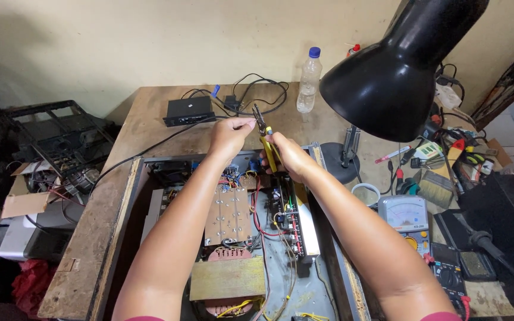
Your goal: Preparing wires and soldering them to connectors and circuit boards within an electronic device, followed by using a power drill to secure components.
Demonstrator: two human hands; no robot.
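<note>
Nearest me I see the open amplifier chassis (328, 279) with its transformer (227, 279) and circuit boards, both forearms reaching over it. Above its far edge, my right hand (290, 156) is clenched around the yellow-handled pliers (267, 139), while my left hand (231, 132) pinches a thin black wire (150, 145) just beside the pliers' tip. Beyond them on the wooden table (150, 107) lie a small black box (189, 109) and a plastic bottle (309, 80), with the black lamp (400, 71) at right.

A clear plastic bottle (309, 80) with a blue cap stands at the back of the counter (150, 128). At the right, an analog meter (404, 215) shows a pale rectangular dial face with an orange label below it. Just beyond it lies a small white-and-green box (428, 150). A brown cardboard flap (24, 203) lies off the left edge.
</note>
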